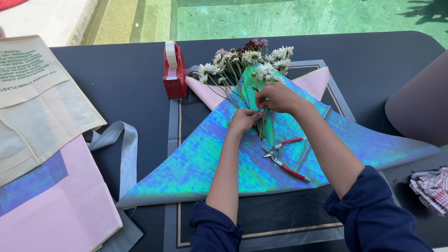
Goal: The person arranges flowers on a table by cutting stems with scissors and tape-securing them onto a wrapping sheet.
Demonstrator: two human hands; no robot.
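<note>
Flowers (247, 60), mostly white daisies with a few dark red blooms, are lying on the iridescent blue-green wrapping sheet (196, 163) spread over the dark surface (116, 79), heads pointing away from you. You are pinching the bunched stems (261, 123) with your left hand (243, 121), fingers closed around them low down. Your right hand (279, 98) is gripping the same stems just above, fingers curled over them near the green leaves. Red-handled pruning shears (285, 158) are lying on the sheet just beside your right forearm, blades toward the stems. A red tape dispenser (173, 70) is standing at the sheet's far left corner. Pink paper (56, 210) and a printed cloth bag (37, 98) are lying to your left, a checked cloth (431, 186) at the right edge.
</note>
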